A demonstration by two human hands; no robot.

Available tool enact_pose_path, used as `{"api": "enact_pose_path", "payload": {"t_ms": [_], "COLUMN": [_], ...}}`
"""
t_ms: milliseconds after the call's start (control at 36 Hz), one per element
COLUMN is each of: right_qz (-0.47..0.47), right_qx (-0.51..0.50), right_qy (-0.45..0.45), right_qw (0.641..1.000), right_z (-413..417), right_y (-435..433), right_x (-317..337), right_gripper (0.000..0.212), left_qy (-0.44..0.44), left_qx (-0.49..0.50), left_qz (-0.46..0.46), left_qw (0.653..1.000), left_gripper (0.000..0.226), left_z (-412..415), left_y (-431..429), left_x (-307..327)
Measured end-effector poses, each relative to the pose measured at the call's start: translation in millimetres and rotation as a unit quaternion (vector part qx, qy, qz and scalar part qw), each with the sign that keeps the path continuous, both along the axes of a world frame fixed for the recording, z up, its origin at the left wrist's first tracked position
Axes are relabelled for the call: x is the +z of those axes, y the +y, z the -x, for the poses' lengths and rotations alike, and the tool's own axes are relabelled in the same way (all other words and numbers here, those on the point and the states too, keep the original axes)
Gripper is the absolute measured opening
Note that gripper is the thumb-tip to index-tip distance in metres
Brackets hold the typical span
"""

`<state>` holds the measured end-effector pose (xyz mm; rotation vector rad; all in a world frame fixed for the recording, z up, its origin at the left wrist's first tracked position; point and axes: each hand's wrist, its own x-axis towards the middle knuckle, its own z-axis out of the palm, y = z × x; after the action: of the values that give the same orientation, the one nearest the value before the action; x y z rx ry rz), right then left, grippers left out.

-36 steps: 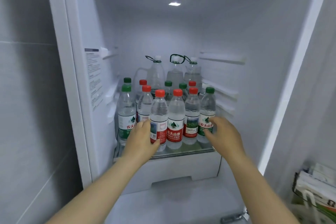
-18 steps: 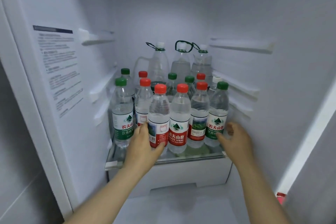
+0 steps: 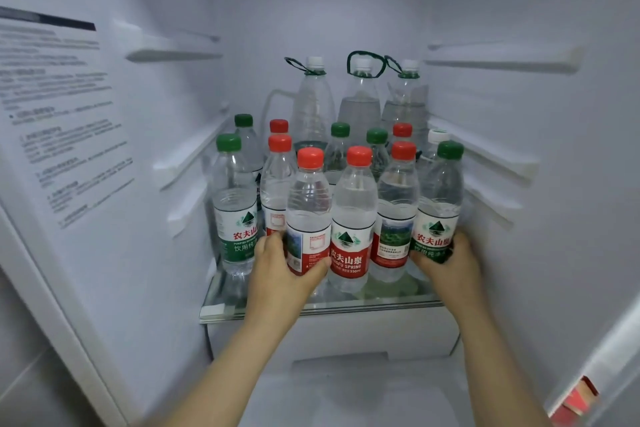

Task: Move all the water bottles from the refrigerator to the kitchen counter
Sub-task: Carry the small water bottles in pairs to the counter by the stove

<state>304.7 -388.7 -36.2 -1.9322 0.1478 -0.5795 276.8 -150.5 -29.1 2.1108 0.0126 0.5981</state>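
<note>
Several water bottles stand on a glass shelf (image 3: 388, 302) inside the open refrigerator. My left hand (image 3: 282, 274) is wrapped around the lower part of a red-capped bottle (image 3: 308, 215) at the front. My right hand (image 3: 446, 263) is closed around the base of a green-capped bottle (image 3: 438, 208) at the front right. Between them stand two more red-capped bottles (image 3: 351, 218). A green-capped bottle (image 3: 235, 211) stands at the front left. Three tall bottles with green carry loops (image 3: 360, 97) stand at the back.
White rails stick out from the left wall (image 3: 173, 48) and the right wall (image 3: 502, 59) above the bottles. A printed label (image 3: 59, 107) covers the left wall. A white drawer front (image 3: 346, 333) sits under the shelf. Something red (image 3: 575, 399) shows at the lower right.
The view has moved closer to the shelf. My left hand has closed tighter on the red-capped bottle, and my right hand has closed around the green-capped bottle at the front right.
</note>
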Motion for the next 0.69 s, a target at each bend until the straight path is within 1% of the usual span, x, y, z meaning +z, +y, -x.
{"api": "enact_pose_path", "payload": {"t_ms": [83, 194, 333, 472, 583, 694], "right_qz": [-0.009, -0.031, -0.028, -0.021, -0.026, -0.016], "right_qx": [-0.004, 0.008, 0.004, 0.000, -0.014, -0.049], "right_qy": [-0.007, -0.001, -0.018, -0.024, -0.020, -0.020], "right_qw": [1.000, 0.999, 0.999, 0.999, 0.999, 0.998], "right_z": [0, -1, 1, 7, 14, 24], "right_y": [-2, -3, -3, -4, -1, 4], "right_x": [3, 6, 4, 2, -1, -1], "right_gripper": [0.055, 0.055, 0.039, 0.032, 0.037, 0.042], "left_qy": [0.002, -0.002, 0.006, -0.002, -0.004, 0.000], "left_qx": [0.007, 0.017, 0.010, 0.020, 0.004, 0.000], "left_qz": [-0.003, -0.004, 0.007, 0.021, 0.056, 0.068], "left_qw": [1.000, 1.000, 1.000, 1.000, 0.998, 0.998], "left_gripper": [0.067, 0.062, 0.058, 0.057, 0.052, 0.046], "left_z": [-3, -5, -5, -3, 0, 7], "left_y": [-2, -4, -4, -8, -9, -10], "left_x": [0, 0, 0, -3, -6, -4]}}
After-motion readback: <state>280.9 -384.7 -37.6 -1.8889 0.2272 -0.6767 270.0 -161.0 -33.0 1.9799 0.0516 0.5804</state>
